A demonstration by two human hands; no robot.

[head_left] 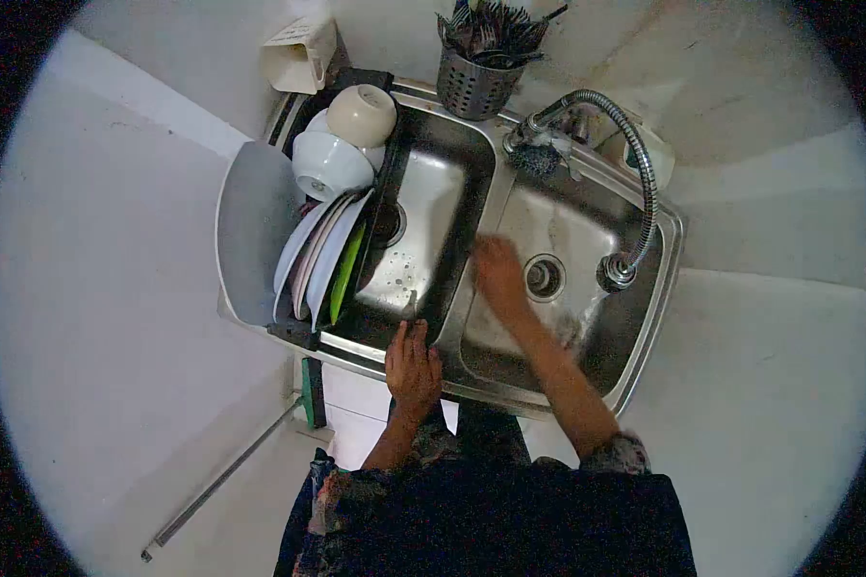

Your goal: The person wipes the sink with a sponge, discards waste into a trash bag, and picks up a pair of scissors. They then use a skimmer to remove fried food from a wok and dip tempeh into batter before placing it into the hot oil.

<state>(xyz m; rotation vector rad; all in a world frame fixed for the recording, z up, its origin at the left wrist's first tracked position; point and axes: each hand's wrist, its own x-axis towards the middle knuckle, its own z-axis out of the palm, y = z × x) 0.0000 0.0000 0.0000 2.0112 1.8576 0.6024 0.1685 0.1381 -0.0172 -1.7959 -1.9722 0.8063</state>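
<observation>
My left hand lies with its fingers stretched out on the front edge of the left sink basin, holding nothing. Over the divider between the two basins, my right hand is closed and a little blurred. Its fingertips point down and are hidden, so I cannot make out what they hold, if anything. The right basin, with its round drain, lies just right of that hand. Water drops dot the left basin's floor.
Plates and bowls stand in a rack on the left. A perforated cutlery holder sits behind the sink. The flexible faucet arches over the right basin. A green-headed long-handled tool leans at lower left.
</observation>
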